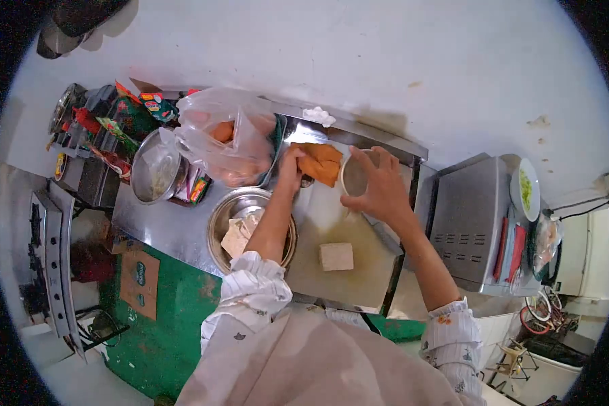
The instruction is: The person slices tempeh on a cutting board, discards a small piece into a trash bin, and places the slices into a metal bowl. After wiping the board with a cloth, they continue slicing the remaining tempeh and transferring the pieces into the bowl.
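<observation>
My left hand (291, 169) is closed on the edge of an orange-brown folded piece (318, 162), which looks like cloth, though I cannot be sure. Close beside it, my right hand (380, 188) grips a round cup (354, 177) by its sides, tilted so its rim faces the orange-brown piece. Whether the cup holds anything cannot be made out. Below both hands a pale block like tofu (336, 256) lies on a wet cutting board (311, 284). Left of the board stands a steel bowl (218, 223) with more pale pieces (235, 237), partly hidden by my left forearm.
A clear plastic bag (210, 111) with orange items stands at the back. Left of it are a second metal bowl (138, 177) and several colourful packets (118, 128). On the right, a metal appliance (457, 216) carries a white dish (526, 189) of chopped greens. A wall runs behind.
</observation>
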The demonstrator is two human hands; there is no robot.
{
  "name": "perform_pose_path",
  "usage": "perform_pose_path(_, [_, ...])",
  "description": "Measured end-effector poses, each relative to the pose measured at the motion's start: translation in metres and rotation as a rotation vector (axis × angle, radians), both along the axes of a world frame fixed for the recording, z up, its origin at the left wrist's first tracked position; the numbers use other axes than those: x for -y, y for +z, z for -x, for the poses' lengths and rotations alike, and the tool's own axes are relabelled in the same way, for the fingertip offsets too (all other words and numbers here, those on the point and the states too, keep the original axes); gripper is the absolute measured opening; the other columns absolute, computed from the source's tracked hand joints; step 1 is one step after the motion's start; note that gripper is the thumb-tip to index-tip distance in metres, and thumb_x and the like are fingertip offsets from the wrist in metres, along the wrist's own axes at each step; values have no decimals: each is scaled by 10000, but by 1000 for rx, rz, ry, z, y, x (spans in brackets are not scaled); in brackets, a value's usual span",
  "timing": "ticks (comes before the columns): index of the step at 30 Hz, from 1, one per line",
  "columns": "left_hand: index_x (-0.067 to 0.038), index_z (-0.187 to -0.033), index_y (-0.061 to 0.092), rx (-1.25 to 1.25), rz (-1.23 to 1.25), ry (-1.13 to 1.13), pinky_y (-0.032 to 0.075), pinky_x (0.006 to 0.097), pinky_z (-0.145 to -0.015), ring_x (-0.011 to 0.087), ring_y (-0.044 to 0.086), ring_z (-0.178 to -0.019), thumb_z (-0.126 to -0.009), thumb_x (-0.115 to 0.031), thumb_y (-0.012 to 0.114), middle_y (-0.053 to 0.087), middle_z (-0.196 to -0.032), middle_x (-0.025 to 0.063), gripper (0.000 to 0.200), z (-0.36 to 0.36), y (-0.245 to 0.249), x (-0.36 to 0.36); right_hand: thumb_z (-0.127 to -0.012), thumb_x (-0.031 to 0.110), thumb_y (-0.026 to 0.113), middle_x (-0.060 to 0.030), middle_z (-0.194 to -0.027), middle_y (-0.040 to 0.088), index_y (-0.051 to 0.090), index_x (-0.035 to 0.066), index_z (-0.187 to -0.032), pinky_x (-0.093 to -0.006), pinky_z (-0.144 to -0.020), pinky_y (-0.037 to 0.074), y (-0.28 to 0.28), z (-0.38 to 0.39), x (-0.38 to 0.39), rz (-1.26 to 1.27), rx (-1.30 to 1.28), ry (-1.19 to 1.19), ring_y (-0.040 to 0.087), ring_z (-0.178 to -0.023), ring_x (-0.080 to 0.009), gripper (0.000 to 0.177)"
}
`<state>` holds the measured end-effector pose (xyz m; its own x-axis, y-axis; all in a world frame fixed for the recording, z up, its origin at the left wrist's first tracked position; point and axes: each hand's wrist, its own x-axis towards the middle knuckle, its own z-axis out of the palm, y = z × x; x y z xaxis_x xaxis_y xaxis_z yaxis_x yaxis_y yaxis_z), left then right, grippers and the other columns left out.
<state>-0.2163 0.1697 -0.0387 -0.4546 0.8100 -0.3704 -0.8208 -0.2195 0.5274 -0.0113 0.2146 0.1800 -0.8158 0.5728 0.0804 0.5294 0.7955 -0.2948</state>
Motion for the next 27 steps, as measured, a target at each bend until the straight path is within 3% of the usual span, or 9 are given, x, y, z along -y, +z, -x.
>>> perform_pose_path(2, [-45,-895,516,-337,403,176,459,350,-754,214,565,-784,-647,-62,562,573,-858,59,253,0,2,6,-507,376,767,-212,-1293,342,370,265,-1331,-506,-925,390,-1,0,0,61,65,-43,350,-1170,-432,922])
perform_pose_path(4, [-25,-932,523,-393,401,234,462,338,-735,227,577,-785,-654,-60,576,589,-900,78,285,2,-29,5,-507,374,769,-214,-1299,337,368,265,-1332,-506,-926,392,-6,0,-1,69,68,-52,345,-1181,-429,924])
perform_pose_path(6, [11,-970,530,-972,793,252,463,335,-743,234,593,-811,-678,-61,584,607,-936,123,305,3,-54,5,-507,372,770,-215,-1306,331,366,265,-1333,-506,-926,394,-9,0,-2,72,75,-62,340,-1191,-426,926])
perform_pose_path(9, [42,-973,541,-816,847,328,459,341,-780,270,605,-863,-682,-37,596,617,-955,184,307,-29,33,10,-506,364,772,-216,-1315,328,367,266,-1333,-511,-929,391,-11,-2,-2,100,94,-72,330,-1207,-423,926])
perform_pose_path(13, [21,-1003,559,-612,633,513,456,352,-810,299,607,-898,-672,-5,600,626,-943,199,335,-35,21,5,-503,358,773,-211,-1316,335,365,262,-1333,-534,-916,392,-20,-4,-3,121,62,-63,329,-1206,-427,930])
perform_pose_path(15, [-24,-1078,561,-1009,677,351,451,360,-832,332,599,-929,-669,31,585,626,-976,191,414,-23,23,7,-502,358,772,-209,-1315,338,365,260,-1332,-543,-910,393,-22,-4,-2,112,50,-57,329,-1206,-429,930])
perform_pose_path(18, [-60,-1147,543,-1252,666,427,449,379,-834,347,595,-932,-680,60,552,628,-985,181,482,-20,38,10,-503,360,770,-208,-1317,332,361,260,-1333,-549,-898,399,-19,-2,-1,132,83,-72,330,-1203,-431,931])
perform_pose_path(26, [-56,-1185,512,-1631,758,473,310,412,-999,370,409,-1174,-758,-9,523,485,-1246,174,430,-46,49,25,-508,368,769,-195,-1321,319,353,264,-1332,-552,-882,408,-24,0,0,134,109,-70,329,-1203,-424,929])
perform_pose_path(27, [-79,-1233,477,-1718,767,171,291,416,-1013,359,371,-1213,-789,-66,517,443,-1291,175,447,-42,43,25,-508,368,769,-195,-1321,319,353,264,-1332,-552,-882,408,-25,1,-1,134,109,-69,329,-1203,-424,929])
